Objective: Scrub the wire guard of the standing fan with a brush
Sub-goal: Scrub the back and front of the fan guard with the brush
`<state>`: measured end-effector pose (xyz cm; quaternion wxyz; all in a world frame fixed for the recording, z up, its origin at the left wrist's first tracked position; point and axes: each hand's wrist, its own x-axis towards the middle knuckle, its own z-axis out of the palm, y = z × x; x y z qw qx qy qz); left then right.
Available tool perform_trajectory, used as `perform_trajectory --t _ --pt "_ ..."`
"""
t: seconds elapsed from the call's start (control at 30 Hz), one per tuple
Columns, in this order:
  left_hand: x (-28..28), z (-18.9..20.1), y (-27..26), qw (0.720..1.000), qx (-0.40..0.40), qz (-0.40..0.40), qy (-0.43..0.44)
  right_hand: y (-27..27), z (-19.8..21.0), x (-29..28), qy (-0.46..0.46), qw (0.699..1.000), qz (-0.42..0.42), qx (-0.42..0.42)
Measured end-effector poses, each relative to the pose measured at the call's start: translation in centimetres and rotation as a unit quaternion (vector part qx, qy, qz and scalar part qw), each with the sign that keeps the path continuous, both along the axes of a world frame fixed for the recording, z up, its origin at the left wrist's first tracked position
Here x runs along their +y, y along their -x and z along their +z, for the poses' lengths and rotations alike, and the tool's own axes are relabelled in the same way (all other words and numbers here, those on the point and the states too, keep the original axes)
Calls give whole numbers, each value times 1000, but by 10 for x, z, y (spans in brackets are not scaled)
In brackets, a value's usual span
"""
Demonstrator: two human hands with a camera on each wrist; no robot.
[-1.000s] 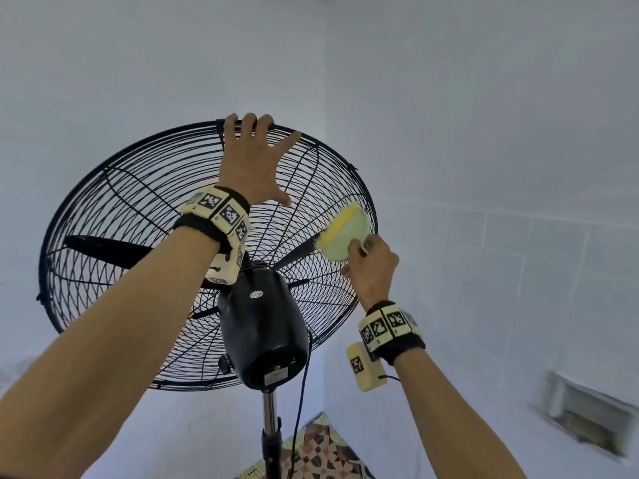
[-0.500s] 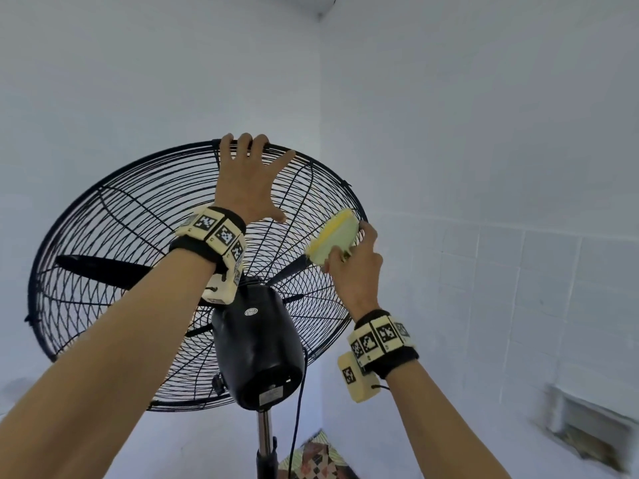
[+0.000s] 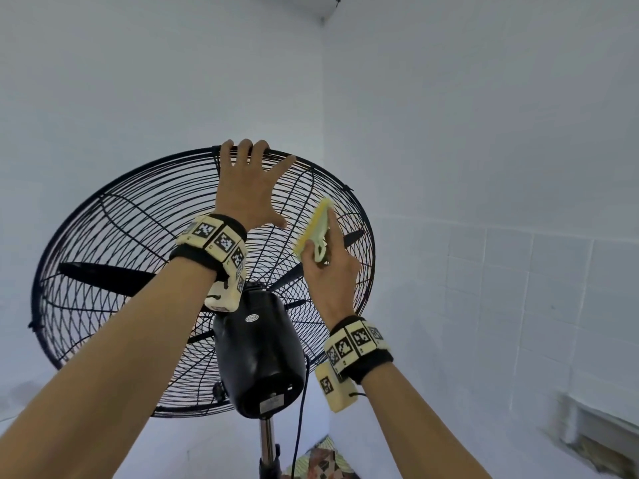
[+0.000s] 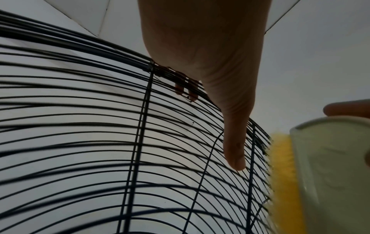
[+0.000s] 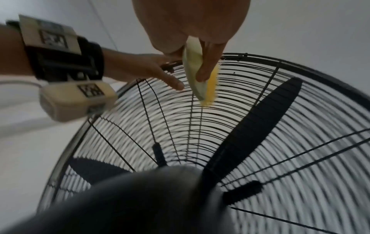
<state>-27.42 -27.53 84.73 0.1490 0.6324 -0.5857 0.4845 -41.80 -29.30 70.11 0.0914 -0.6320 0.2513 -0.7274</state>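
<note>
The black wire guard of the standing fan faces away from me, so I see its back. My left hand grips the top rim, with fingertips curled over the wires and the thumb stretched out. My right hand holds a pale green brush with yellow bristles. The bristles press against the guard's upper right part, just right of my left thumb. In the right wrist view the brush lies on the guard above a black blade.
The black motor housing juts toward me below my wrists, on a metal pole with a cord hanging beside it. The fan stands in a white corner with a tiled wall on the right. A patterned mat lies below.
My right hand has slid the brush up and leftward along the guard, turning it more edge-on. My left hand has kept its hold on the top rim. My view has tilted upward.
</note>
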Motion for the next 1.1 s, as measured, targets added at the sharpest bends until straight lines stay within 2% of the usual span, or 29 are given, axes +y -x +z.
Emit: perform_trajectory --t 0.07,0.17,0.23,0.33,0.4,0.57,0.73,0.8,0.87,1.0,1.1 --pt "0 0 -1 1000 2 1 1 4 -8 -10 -23 999 -28 -3" --pt "0 1 -5 1000 5 8 -2 21 -19 -22 -109 991 -56 -44" --pt "-1 1 -5 1000 4 12 -3 25 -15 -20 -98 993 -47 -43" --pt "-4 2 -1 1000 -2 3 1 10 0 -11 -17 1000 3 -1" --pt "-5 1 1 1000 -3 -2 -1 -1 1 -9 15 1000 -9 21" --pt "-4 2 -5 1000 4 14 3 16 -18 -29 -121 990 -66 -25" --pt "-5 1 -3 1000 -1 -4 7 7 6 -8 -26 1000 4 -16" --pt "-5 1 -1 1000 -1 -2 6 -4 9 -5 6 1000 0 5" --pt "-5 0 -2 1000 3 4 5 -3 2 -12 -20 999 -25 9" --pt "-2 1 -6 1000 8 7 7 26 -6 -21 -140 988 -64 -22" --pt "-5 1 -3 1000 0 5 9 23 8 -8 -61 998 -22 -12"
